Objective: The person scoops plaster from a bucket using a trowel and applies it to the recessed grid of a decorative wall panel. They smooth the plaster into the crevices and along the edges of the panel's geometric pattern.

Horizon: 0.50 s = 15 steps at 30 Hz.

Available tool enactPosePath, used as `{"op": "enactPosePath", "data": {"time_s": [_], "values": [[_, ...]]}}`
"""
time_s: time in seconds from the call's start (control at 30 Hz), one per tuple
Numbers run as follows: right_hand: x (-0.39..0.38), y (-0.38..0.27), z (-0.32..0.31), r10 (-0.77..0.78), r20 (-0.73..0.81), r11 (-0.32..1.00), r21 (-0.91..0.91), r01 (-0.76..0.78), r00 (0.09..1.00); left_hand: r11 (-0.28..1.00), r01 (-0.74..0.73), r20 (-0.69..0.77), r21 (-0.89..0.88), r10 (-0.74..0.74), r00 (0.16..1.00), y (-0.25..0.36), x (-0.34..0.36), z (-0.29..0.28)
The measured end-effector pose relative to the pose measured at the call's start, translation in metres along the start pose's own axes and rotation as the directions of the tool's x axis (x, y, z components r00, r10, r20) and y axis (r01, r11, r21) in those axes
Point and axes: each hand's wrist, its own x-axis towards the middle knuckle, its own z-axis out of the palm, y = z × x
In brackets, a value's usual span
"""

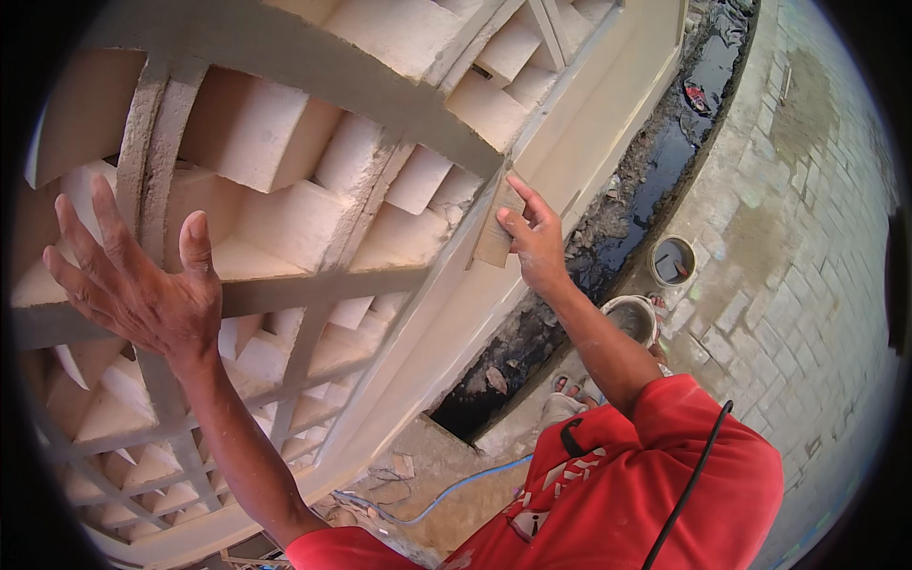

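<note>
My left hand [152,275] is raised in front of the pale lattice wall [256,294], fingers and thumb spread, with nothing in it. Whether its fingertips touch the wall I cannot tell. My right hand [537,237] pinches a thin, flat, grey-brown rectangular piece [494,233] between thumb and fingers. That piece lies against the edge where the lattice meets the smooth cream ledge [570,180]; its material is unclear. Deep square openings with angled pale blocks fill the lattice, and grey cement coats some of its ribs.
A ditch [655,180] with dark water and debris runs beside the wall's base. Beyond it lies grey block paving [788,313]. A small bucket [673,260] of liquid and a larger bucket [631,320] stand near my sandalled feet. A blue hose [456,486] crosses the ground.
</note>
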Motion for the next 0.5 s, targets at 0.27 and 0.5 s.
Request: {"op": "enactPosePath", "data": {"time_s": [0.27, 0.5], "values": [[-0.021, 0.048, 0.039, -0.047, 0.001, 0.983, -0.180, 0.046, 0.999, 0.999, -0.018, -0.003, -0.026, 0.018, 1.000, -0.002, -0.002, 0.001], [-0.066, 0.039, 0.029, 0.069, 0.064, 0.986, -0.158, -0.058, 0.996, 0.999, -0.001, 0.004, -0.037, 0.001, 1.000, -0.001, -0.002, 0.000]]}}
